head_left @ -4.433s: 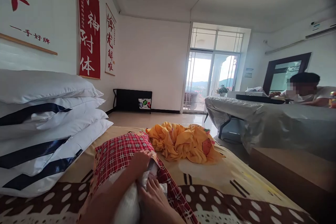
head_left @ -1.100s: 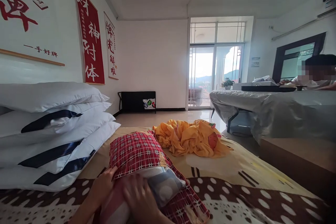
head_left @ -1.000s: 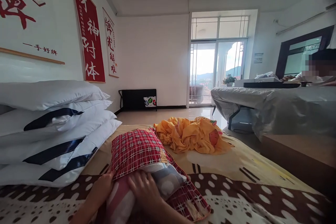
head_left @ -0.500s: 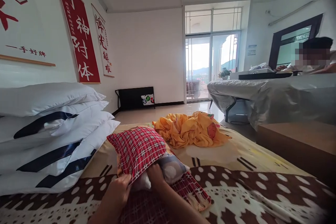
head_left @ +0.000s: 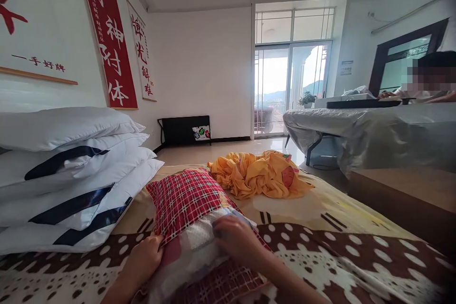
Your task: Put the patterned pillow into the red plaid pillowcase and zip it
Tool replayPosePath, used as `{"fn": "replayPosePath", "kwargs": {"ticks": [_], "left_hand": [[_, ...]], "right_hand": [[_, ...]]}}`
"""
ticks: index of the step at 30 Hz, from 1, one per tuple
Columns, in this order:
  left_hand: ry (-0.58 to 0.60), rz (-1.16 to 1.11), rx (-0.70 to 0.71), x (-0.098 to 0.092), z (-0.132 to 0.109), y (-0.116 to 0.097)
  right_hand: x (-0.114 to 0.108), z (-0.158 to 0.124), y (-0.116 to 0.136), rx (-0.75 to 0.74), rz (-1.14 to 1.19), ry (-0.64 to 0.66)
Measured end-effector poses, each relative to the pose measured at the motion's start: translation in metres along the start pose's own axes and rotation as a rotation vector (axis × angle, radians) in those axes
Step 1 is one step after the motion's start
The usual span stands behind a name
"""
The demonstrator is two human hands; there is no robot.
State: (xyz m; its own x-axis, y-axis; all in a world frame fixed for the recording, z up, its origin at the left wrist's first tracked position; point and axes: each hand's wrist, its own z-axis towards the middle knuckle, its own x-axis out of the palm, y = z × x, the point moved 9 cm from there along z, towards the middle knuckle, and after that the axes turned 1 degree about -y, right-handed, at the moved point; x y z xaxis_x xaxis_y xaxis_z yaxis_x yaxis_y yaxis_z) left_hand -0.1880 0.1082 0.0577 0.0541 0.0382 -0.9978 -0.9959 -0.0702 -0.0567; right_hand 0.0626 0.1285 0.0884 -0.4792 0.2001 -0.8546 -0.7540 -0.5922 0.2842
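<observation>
The left hand [head_left: 144, 261] is closed on the near edge of the red checked cover [head_left: 185, 197]. The right hand [head_left: 237, 240] lies on top of the pillow [head_left: 194, 256], fingers bent onto its patterned end; whether it grips the fabric I cannot tell. Half a second ago that right hand was tucked in under the cover's edge. Now it is out and on top, and more of the pillow's pale end shows between the two hands, so the far part sits inside the cover while the near end is still bare. Beyond the hands a crumpled yellow cloth [head_left: 256, 173] lies on the bed [head_left: 338, 247]. To the left of the left hand is a stack of white pillows [head_left: 67, 175]. On the wall above, a white scroll [head_left: 35, 19] reads 一手好牌, and a red banner [head_left: 110, 42] seems to read 财神附体. A further scroll is too small to read. Far to the right another person [head_left: 427, 90] sits at a covered desk [head_left: 374, 123].
</observation>
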Motion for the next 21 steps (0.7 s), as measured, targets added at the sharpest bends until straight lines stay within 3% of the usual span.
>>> {"fn": "replayPosePath", "kwargs": {"ticks": [2,5,8,13,17,21], "left_hand": [[-0.041,0.095,0.033,-0.008,-0.001,-0.015],[-0.164,0.176,0.120,-0.024,0.002,-0.044],[-0.269,0.157,0.209,-0.040,0.015,-0.072],[-0.296,0.106,0.337,-0.058,0.054,-0.112],[-0.272,0.075,0.418,-0.064,0.073,-0.139],[-0.190,0.101,0.499,-0.046,0.066,-0.170]], "right_hand": [[-0.016,0.007,-0.046,0.268,-0.038,-0.023],[0.010,0.009,-0.061,0.369,-0.006,0.093],[0.044,0.007,-0.030,0.337,0.115,0.093],[0.065,0.006,0.037,0.188,0.172,0.096],[0.074,0.008,0.054,0.102,0.105,0.118],[0.092,0.022,0.062,-0.028,0.017,0.033]]}}
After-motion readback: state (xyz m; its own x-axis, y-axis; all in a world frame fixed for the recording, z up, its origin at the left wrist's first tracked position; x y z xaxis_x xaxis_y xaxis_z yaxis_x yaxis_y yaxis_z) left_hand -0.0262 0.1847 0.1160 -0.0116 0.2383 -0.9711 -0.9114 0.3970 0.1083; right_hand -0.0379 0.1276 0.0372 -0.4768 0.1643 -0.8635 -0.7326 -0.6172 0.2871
